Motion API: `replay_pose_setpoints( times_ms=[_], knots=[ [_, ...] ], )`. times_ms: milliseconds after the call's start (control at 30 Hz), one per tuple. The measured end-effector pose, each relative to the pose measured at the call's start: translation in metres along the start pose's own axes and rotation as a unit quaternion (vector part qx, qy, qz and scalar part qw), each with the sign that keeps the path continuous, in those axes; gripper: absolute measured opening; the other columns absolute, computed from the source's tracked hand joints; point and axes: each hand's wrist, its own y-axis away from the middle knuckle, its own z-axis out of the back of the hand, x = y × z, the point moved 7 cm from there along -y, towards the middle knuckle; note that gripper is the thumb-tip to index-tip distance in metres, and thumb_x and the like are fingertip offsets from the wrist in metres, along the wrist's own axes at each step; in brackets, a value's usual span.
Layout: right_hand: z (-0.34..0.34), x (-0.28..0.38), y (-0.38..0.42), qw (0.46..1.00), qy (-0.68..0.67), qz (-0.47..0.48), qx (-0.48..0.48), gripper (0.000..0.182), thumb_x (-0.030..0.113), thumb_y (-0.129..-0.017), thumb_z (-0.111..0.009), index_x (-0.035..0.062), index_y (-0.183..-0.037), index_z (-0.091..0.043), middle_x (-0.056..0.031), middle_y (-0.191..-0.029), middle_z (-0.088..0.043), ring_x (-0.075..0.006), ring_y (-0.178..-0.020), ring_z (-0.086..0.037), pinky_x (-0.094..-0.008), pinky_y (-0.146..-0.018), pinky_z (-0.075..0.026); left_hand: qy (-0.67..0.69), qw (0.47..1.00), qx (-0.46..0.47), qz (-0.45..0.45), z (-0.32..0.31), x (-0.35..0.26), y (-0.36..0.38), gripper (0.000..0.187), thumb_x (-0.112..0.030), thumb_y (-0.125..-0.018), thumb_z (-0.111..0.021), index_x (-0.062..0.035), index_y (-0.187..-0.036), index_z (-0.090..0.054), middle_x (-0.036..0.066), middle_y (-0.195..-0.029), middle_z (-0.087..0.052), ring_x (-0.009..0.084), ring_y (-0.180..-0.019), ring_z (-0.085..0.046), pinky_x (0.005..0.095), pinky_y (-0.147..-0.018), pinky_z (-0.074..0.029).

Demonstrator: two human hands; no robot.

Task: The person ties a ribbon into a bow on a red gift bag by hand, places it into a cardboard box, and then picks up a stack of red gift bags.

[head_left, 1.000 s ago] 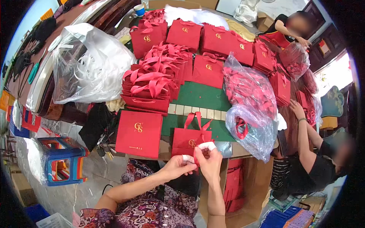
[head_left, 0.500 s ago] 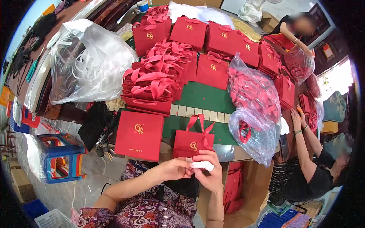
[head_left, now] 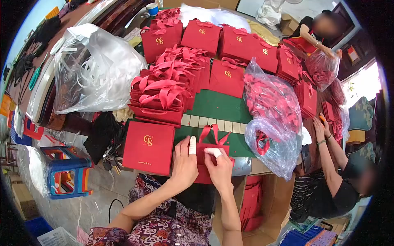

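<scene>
A red paper gift bag (head_left: 203, 175) with a ribbon handle (head_left: 215, 133) is at the table's front edge, partly covered by my hands. My left hand (head_left: 185, 164) lies along its left side with fingers stretched out, a white wrap on the index finger. My right hand (head_left: 219, 170) is over the bag's front, its white-wrapped index finger and thumb bent together below the handle; what is between them is hidden. To the left, a flat red bag (head_left: 148, 146) with a gold logo lies in front of a row of red bags (head_left: 158, 112) with ribbon handles.
A clear plastic bag of red ribbons (head_left: 273, 110) is on the right, a bag of white ribbons (head_left: 98, 69) on the left. More red bags (head_left: 201, 37) stand at the back. A cardboard box (head_left: 269, 205) is below. Two people work at the right.
My hands were together in front of the bag, fingertips touching. They have parted and moved forward, the left to the bag's left side, the right onto its front.
</scene>
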Motion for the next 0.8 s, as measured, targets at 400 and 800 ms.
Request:
replay_pose_setpoints(
  times_ms=[400, 800],
  knots=[
    [-0.004, -0.011, 0.005, 0.998, 0.017, -0.053, -0.004, 0.017, 0.007, -0.08, -0.072, 0.0047, -0.097, -0.069, -0.0142, -0.086, -0.067, -0.0312, -0.072, -0.067, -0.039, -0.065, -0.053, 0.047, 0.998, -0.008, -0.033, 0.005, 0.0, -0.002, 0.027, -0.001, -0.081, -0.066, -0.0013, -0.108, -0.065, 0.015, -0.107, -0.058, 0.0357, -0.097, -0.055, 0.0442, -0.082, -0.048],
    [0.004, -0.005, 0.017, 0.99, 0.027, -0.13, -0.039, 0.014, 0.006, -0.078, -0.073, -0.0003, -0.09, -0.067, -0.0156, -0.086, -0.07, -0.0271, -0.075, -0.069, -0.0346, -0.068, -0.054, 0.13, 0.986, -0.055, -0.093, 0.012, -0.013, 0.001, 0.019, 0.003, -0.082, -0.062, -0.0009, -0.1, -0.065, 0.014, -0.099, -0.061, 0.0343, -0.083, -0.064, 0.0408, -0.067, -0.054]
  ],
)
